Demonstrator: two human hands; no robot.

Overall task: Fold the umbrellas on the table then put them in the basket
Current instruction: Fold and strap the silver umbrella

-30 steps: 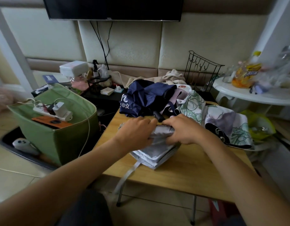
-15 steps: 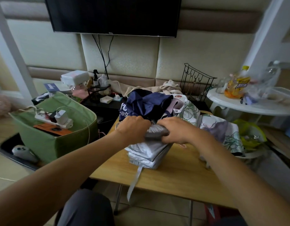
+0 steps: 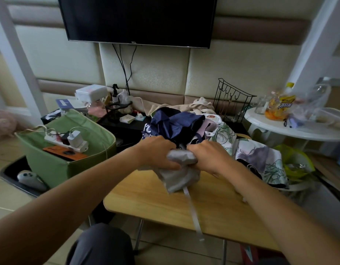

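Centre frame: wooden table [image 3: 161, 203]. Far edge crowded by a navy umbrella [image 3: 173, 123], unfolded and heaped, directly behind the hands; a floral-print umbrella [image 3: 261, 159] sprawls to centre right, draping past the table's right edge. Green fabric basket [image 3: 56, 169] at left of frame, off the table, with a white power strip [image 3: 69, 143] and an orange item [image 3: 64, 153] inside. Black wire rack [image 3: 232, 100] behind; dark TV [image 3: 138, 18] at top.

Grey umbrella [image 3: 179, 171] sits centre, bunched; long axis runs roughly left-right between the hands, canopy hanging down onto the table, strap [image 3: 192, 211] trailing toward the near edge. Left hand [image 3: 157, 152] curled around its left end; right hand [image 3: 207, 155] curled around its right end.
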